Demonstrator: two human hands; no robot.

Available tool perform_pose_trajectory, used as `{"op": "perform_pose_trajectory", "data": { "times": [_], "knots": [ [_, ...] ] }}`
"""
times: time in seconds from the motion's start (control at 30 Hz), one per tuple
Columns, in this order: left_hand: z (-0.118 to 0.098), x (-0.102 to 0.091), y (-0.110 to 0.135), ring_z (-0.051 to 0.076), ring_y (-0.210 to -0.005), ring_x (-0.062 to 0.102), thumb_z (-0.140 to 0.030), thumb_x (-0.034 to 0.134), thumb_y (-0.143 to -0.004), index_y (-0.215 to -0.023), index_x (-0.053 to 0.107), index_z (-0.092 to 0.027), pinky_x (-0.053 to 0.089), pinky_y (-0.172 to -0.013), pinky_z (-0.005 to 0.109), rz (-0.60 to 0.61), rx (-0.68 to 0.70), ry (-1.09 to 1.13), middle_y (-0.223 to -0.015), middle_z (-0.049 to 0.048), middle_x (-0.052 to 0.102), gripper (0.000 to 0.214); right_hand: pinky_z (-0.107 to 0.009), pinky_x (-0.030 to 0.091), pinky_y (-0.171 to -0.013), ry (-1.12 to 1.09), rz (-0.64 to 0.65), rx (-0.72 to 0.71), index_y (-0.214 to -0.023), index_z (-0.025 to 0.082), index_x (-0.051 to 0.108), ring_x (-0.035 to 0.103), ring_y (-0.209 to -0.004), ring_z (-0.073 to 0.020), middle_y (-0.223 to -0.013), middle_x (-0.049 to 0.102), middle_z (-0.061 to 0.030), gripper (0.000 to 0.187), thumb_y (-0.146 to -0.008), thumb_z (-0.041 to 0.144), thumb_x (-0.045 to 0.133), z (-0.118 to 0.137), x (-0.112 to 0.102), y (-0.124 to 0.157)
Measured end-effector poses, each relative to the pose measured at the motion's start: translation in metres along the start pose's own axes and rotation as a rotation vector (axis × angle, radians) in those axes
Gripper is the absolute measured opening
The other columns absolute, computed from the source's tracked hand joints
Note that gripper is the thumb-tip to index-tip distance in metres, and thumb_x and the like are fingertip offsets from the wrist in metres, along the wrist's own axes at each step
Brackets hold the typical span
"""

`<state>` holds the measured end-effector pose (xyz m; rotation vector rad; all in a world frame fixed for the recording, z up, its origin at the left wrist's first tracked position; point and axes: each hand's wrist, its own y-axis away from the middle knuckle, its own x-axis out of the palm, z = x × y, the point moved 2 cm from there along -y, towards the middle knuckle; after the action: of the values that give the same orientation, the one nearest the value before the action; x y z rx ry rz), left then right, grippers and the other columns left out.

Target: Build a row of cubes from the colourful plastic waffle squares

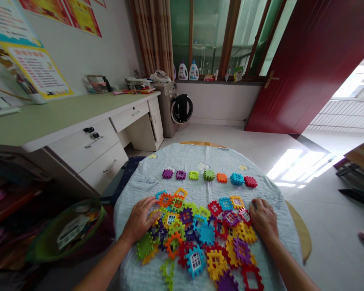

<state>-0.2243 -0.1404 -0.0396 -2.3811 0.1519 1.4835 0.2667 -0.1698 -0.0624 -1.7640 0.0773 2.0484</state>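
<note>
Head camera, looking down on a heap of bright plastic tiles (200,238), loosely overlapped and spread across the near half of a round table (301,234). Left hand (139,221) laid flat on the heap's left edge, fingers spread over orange and yellow pieces, gripping nothing. Right hand (263,220) likewise flat on the right edge, palm down beside a red and white tile, fingers loose, nothing held. Farther off, well apart from the heap, a neat row of seven small blocks (208,175), purple at the left through green and orange to red at the right. Underneath everything, a pale quilted cloth (145,182), draped over the rim. Probable trouble: nearest tiles lying close to the near rim, so easily pushed over the edge by any sweep of the palms toward the body. Also possible: cloth dragged under pressing hands, shifting the heap and knocking the far row crooked. Toothed edges apt to snag together, lifting neighbours along with any one piece. To the left on the floor, a green basket (66,230); beyond it a long desk (48,121) with drawers; far back, a washing machine (174,107).
</note>
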Motion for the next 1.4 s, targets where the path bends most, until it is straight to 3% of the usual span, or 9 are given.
{"op": "perform_pose_trajectory", "data": {
  "times": [0.2,0.3,0.5,0.7,0.8,1.0,1.17,1.27,1.4],
  "knots": [
    [0.0,0.001,0.002,0.027,-0.121,0.058,-0.049,0.049,-0.089,-0.115,0.064,-0.027,0.045,-0.106,0.045,-0.02,-0.015,0.02,-0.125,0.007,0.066,0.037,-0.038,0.039,-0.093,0.001,-0.006,-0.005,-0.112,0.017,0.061,0.055,-0.109,-0.026,-0.122,0.061,-0.0118,0.031,-0.093,0.031,0.042,-0.001,0.002,0.0],
    [0.0,-0.004,-0.014,0.025,-0.117,0.059,-0.046,0.046,-0.091,-0.108,0.065,-0.024,0.047,-0.104,0.041,-0.035,-0.004,0.057,-0.118,0.0079,0.067,0.033,-0.039,0.04,-0.091,0.007,-0.003,-0.001,-0.112,0.018,0.061,0.055,-0.11,-0.0269,-0.122,0.061,-0.0115,0.031,-0.093,0.033,0.042,-0.004,0.004,-0.001],
    [-0.016,-0.008,-0.103,0.025,-0.126,0.051,-0.027,0.054,-0.083,-0.123,0.058,-0.021,0.037,-0.113,0.041,-0.04,0.049,-0.034,-0.133,0.0095,0.059,0.041,-0.04,0.041,-0.091,0.005,-0.017,-0.004,-0.111,0.018,0.062,0.055,-0.108,-0.0272,-0.121,0.061,-0.0121,0.03,-0.093,0.032,0.043,-0.003,0.004,0.0],
    [-0.044,0.026,-0.188,0.029,-0.141,0.036,-0.026,0.069,-0.068,-0.138,0.049,-0.021,0.031,-0.117,0.042,0.334,0.132,-0.246,-0.147,0.0101,0.049,0.072,-0.039,0.041,-0.093,-0.018,-0.018,0.0,-0.11,0.018,0.062,0.055,-0.11,-0.0264,-0.121,0.061,-0.012,0.029,-0.092,0.031,0.042,0.0,0.001,0.0],
    [-0.049,0.039,-0.21,0.03,-0.136,0.045,-0.023,0.072,-0.06,-0.135,0.051,-0.023,0.039,-0.11,0.039,0.42,0.123,-0.272,-0.14,0.0102,0.056,0.078,-0.038,0.04,-0.094,-0.019,-0.019,0.011,-0.11,0.018,0.062,0.055,-0.11,-0.0257,-0.12,0.062,-0.0116,0.028,-0.092,0.029,0.043,0.001,0.0,0.0],
    [-0.051,0.043,-0.224,0.028,-0.114,0.062,-0.022,0.072,-0.055,-0.134,0.051,-0.023,0.045,-0.1,0.035,0.481,0.145,-0.285,-0.121,0.0075,0.068,0.081,-0.038,0.04,-0.094,-0.026,-0.013,0.016,-0.108,0.018,0.061,0.055,-0.109,-0.0256,-0.12,0.062,-0.011,0.027,-0.093,0.029,0.043,0.002,-0.001,0.001],
    [-0.022,0.009,-0.228,0.025,-0.11,0.063,-0.024,0.067,-0.059,-0.135,0.051,-0.018,0.047,-0.095,0.031,0.42,0.106,-0.268,-0.121,0.0091,0.067,0.077,-0.037,0.039,-0.093,-0.034,-0.017,0.013,-0.108,0.018,0.061,0.055,-0.109,-0.0249,-0.119,0.062,-0.0109,0.026,-0.092,0.029,0.044,0.001,0.0,0.0],
    [0.001,-0.014,-0.227,0.024,-0.111,0.062,-0.021,0.065,-0.057,-0.123,0.059,-0.019,0.046,-0.096,0.029,0.41,0.097,-0.262,-0.12,0.0068,0.067,0.066,-0.037,0.039,-0.093,-0.036,-0.019,0.018,-0.108,0.019,0.061,0.054,-0.11,-0.025,-0.12,0.062,-0.0105,0.026,-0.092,0.029,0.044,0.001,0.001,0.0],
    [0.014,-0.02,-0.221,0.024,-0.107,0.062,-0.021,0.064,-0.055,-0.111,0.064,-0.019,0.047,-0.095,0.029,0.426,0.137,-0.212,-0.113,0.006,0.067,0.057,-0.037,0.038,-0.092,-0.035,-0.018,0.024,-0.108,0.02,0.061,0.054,-0.111,-0.025,-0.12,0.062,-0.0099,0.025,-0.092,0.029,0.044,0.002,0.0,0.001]
  ]
}}
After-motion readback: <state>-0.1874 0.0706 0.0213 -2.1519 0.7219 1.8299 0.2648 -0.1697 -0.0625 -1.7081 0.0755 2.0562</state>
